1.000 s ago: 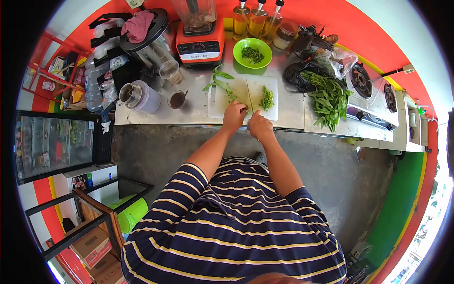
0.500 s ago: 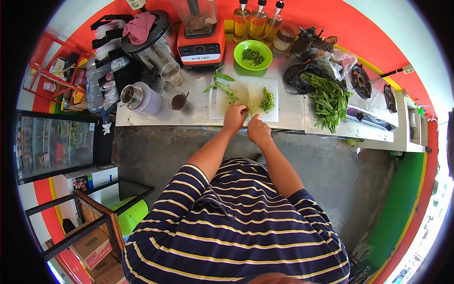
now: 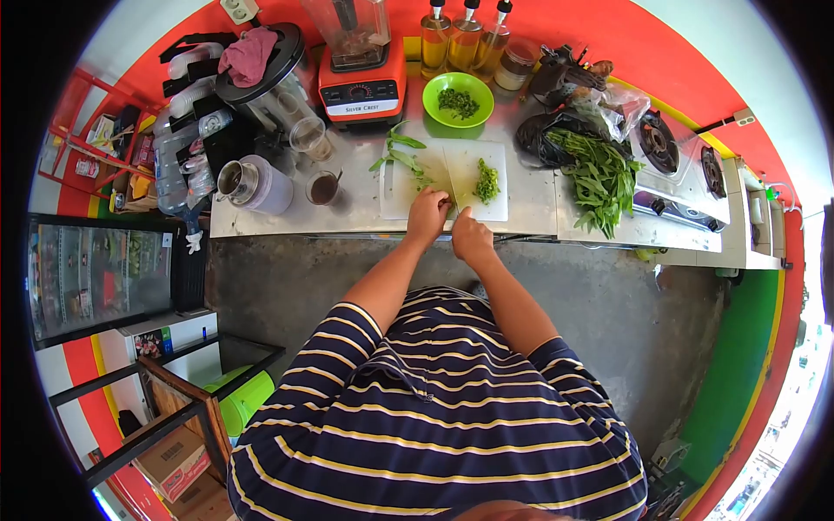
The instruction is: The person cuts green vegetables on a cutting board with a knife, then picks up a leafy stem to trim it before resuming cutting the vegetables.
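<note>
On the white cutting board [image 3: 395, 201], my right hand [image 3: 472, 238] is closed round the handle of a knife [image 3: 450, 174], its blade pointing away from me. Just left of the blade, my left hand [image 3: 426, 215] has its fingers curled down at the board's near edge; what they pinch is mostly hidden. Beyond it lie long green leaves [image 3: 403, 158], partly over the board's left side. Right of the knife sits a small heap of chopped greens [image 3: 487, 181]. A lime-green bowl [image 3: 482, 111] behind the board contains dark chopped leaves [image 3: 458, 104].
A red blender [image 3: 363, 91] and oil bottles [image 3: 465, 43] stand along the wall. To the left are a glass of brown liquid [image 3: 324, 187] and a metal-topped jug [image 3: 265, 184]. Leafy greens [image 3: 604, 187] in a black bag and a gas stove [image 3: 686, 187] are at right.
The whole view has shifted slightly. Both hands stay at the board's near edge, the knife between them at nearly the same angle.
</note>
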Motion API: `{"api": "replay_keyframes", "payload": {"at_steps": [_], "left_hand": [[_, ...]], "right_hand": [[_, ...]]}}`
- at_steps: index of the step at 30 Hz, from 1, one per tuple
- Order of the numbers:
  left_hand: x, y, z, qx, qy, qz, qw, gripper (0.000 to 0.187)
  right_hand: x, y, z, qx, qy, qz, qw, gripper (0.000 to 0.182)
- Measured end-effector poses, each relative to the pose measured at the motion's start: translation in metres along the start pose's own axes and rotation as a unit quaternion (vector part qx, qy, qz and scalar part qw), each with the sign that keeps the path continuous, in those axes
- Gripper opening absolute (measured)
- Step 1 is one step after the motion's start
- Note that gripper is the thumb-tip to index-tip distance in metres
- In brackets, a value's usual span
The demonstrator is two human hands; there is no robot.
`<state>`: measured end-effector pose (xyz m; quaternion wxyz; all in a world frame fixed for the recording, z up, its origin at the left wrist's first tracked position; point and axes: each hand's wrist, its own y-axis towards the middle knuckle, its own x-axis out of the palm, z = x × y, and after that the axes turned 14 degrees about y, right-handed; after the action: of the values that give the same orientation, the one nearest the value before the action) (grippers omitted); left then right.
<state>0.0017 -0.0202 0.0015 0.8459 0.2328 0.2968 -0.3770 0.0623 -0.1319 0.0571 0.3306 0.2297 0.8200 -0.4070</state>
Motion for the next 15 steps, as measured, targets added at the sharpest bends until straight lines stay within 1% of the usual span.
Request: {"api": "replay_keyframes", "payload": {"at_steps": [1, 3, 7, 9, 12, 15], "left_hand": [[-0.001, 0.000, 0.000, 0.001, 0.000, -0.002, 1.000, 0.007], [-0.003, 0.001, -0.002, 0.024, 0.030, -0.016, 0.999, 0.008], [0.003, 0.000, -0.006, 0.032, 0.019, -0.011, 0.999, 0.008], [0.006, 0.000, -0.006, 0.001, -0.006, 0.003, 1.000, 0.009], [0.004, 0.001, -0.008, 0.023, 0.010, -0.007, 1.000, 0.010], [0.000, 0.000, -0.005, 0.021, 0.008, -0.013, 1.000, 0.010]], "right_hand": [[-0.002, 0.004, 0.001, 0.002, 0.002, 0.000, 1.000, 0.033], [-0.005, 0.009, 0.002, -0.031, -0.052, 0.014, 0.998, 0.038], [0.002, -0.005, 0.001, -0.013, -0.055, 0.020, 0.998, 0.036], [0.004, -0.010, 0.002, 0.000, -0.040, -0.010, 0.999, 0.031], [-0.004, 0.002, 0.000, -0.011, -0.015, 0.007, 1.000, 0.034], [-0.010, 0.000, -0.003, -0.012, -0.032, 0.000, 0.999, 0.034]]}}
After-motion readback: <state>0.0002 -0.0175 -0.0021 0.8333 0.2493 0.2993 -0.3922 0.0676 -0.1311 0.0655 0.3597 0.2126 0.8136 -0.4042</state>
